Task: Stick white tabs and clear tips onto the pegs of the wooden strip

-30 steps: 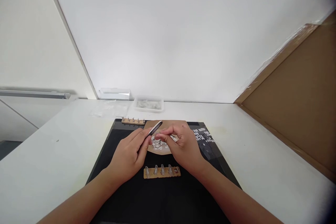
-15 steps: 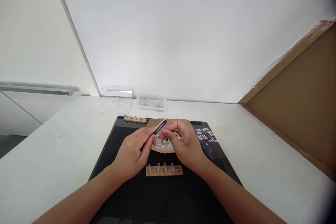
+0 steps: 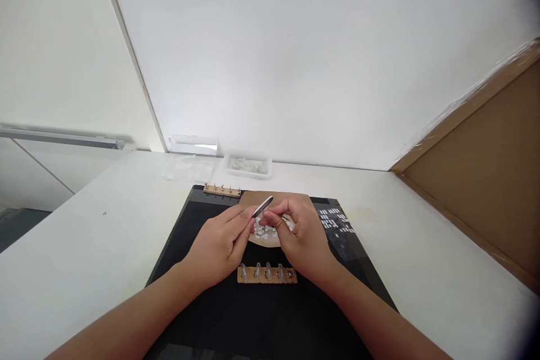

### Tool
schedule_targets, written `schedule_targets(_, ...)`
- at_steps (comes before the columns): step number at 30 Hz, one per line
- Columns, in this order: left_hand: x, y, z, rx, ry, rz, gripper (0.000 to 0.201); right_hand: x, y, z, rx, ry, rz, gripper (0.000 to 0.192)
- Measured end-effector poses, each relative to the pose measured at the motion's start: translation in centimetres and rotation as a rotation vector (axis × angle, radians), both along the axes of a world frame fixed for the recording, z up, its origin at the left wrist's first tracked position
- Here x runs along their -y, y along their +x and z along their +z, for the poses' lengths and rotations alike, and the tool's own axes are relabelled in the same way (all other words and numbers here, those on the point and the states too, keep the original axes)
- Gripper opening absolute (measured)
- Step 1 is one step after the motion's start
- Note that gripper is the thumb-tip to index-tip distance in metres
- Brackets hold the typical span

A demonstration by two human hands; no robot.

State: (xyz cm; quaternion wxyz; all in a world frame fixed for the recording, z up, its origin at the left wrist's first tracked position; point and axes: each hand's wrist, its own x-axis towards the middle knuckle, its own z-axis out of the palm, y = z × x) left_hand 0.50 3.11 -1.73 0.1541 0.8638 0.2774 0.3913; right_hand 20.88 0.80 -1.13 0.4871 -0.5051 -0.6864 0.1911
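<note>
My left hand pinches a slim nail file, its tip pointing up and right. My right hand holds a small pale piece at its fingertips, right against the file; the piece is too small to make out. Both hands hover over a brown card with a heap of small clear pieces. In front of the hands lies a wooden strip carrying several clear nail tips. All of this rests on a black mat.
A second wooden strip with pins lies at the mat's far edge. A sheet of small white stickers is on the mat's right. A clear tray and plastic bags sit by the wall. A brown board leans at right.
The hands and file stay together and hardly move on the mat; the file now looks shorter and less steep. The view has shifted slightly, so everything sits a little further right.
</note>
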Motion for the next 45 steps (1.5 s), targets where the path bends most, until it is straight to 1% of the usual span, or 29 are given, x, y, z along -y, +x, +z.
schedule_targets(3, 0.0, 0.0, 0.1, -0.008, -0.002, -0.001, 0.024, 0.1, 0.0, 0.2, 0.131, 0.084, -0.060, 0.019)
schedule_targets(7, 0.0, 0.1, 0.3, -0.002, 0.007, 0.001, 0.024, -0.1, 0.1, 0.3, 0.136, 0.129, -0.150, 0.020)
schedule_targets(9, 0.0, 0.1, 0.3, -0.010, 0.013, 0.002, 0.025, -0.2, 0.1, 0.3, 0.147, 0.130, -0.154, 0.021)
schedule_targets(13, -0.1, -0.1, 0.1, -0.053, 0.037, 0.027, 0.024, 0.0, 0.1, 0.3, 0.230, 0.132, -0.097, 0.020)
schedule_targets(15, -0.4, -0.3, 0.1, -0.079, 0.046, 0.080, 0.025, 0.1, 0.2, 0.5, 0.250, 0.148, -0.094, 0.020)
schedule_targets(18, -0.8, -0.8, 0.3, -0.111, 0.032, 0.240, 0.034, 0.1, 0.5, 0.9, 0.200, 0.178, -0.137, 0.019)
schedule_targets(20, -1.1, -1.1, 0.6, -0.165, 0.003, 0.359, 0.039, 0.0, 0.8, 1.0, 0.161, 0.197, -0.173, 0.020)
schedule_targets(22, -1.3, -1.4, 0.9, -0.254, 0.000, 0.428, 0.040, -0.2, 1.0, 1.0, 0.152, 0.205, -0.190, 0.020)
schedule_targets(24, -1.6, -1.7, 1.2, -0.350, 0.029, 0.439, 0.036, -0.3, 1.1, 0.9, 0.163, 0.191, -0.177, 0.021)
schedule_targets(26, -2.0, -2.1, 1.4, -0.435, 0.043, 0.428, 0.028, -0.3, 1.1, 0.7, 0.176, 0.177, -0.159, 0.022)
schedule_targets(29, -2.5, -2.8, 1.7, -0.559, 0.010, 0.434, 0.014, -0.2, 0.9, 0.7, 0.191, 0.182, -0.140, 0.026)
schedule_targets(31, -2.8, -3.3, 2.0, -0.637, -0.001, 0.438, 0.018, -0.2, 0.9, 0.7, 0.198, 0.190, -0.121, 0.027)
schedule_targets(33, -3.1, -3.7, 2.4, -0.674, 0.012, 0.447, 0.024, -0.2, 0.9, 0.7, 0.206, 0.195, -0.105, 0.027)
schedule_targets(37, -3.1, -4.3, 3.1, -0.617, 0.060, 0.498, 0.031, -0.2, 1.0, 0.6, 0.217, 0.231, -0.097, 0.026)
schedule_targets(40, -2.6, -3.9, 3.3, -0.443, 0.076, 0.489, 0.030, -0.2, 1.0, 0.4, 0.252, 0.276, -0.073, 0.026)
schedule_targets(41, -2.3, -3.5, 3.2, -0.347, 0.048, 0.456, 0.030, -0.2, 1.0, 0.4, 0.267, 0.293, -0.067, 0.026)
schedule_targets(43, -1.6, -2.6, 3.0, -0.152, -0.068, 0.367, 0.037, -0.2, 0.9, 0.4, 0.290, 0.328, -0.068, 0.027)
schedule_targets(44, -1.3, -2.1, 2.8, -0.073, -0.136, 0.316, 0.040, -0.2, 0.9, 0.4, 0.301, 0.350, -0.071, 0.027)
schedule_targets(45, -1.0, -1.6, 2.6, -0.018, -0.197, 0.251, 0.038, -0.2, 0.9, 0.4, 0.314, 0.376, -0.073, 0.027)
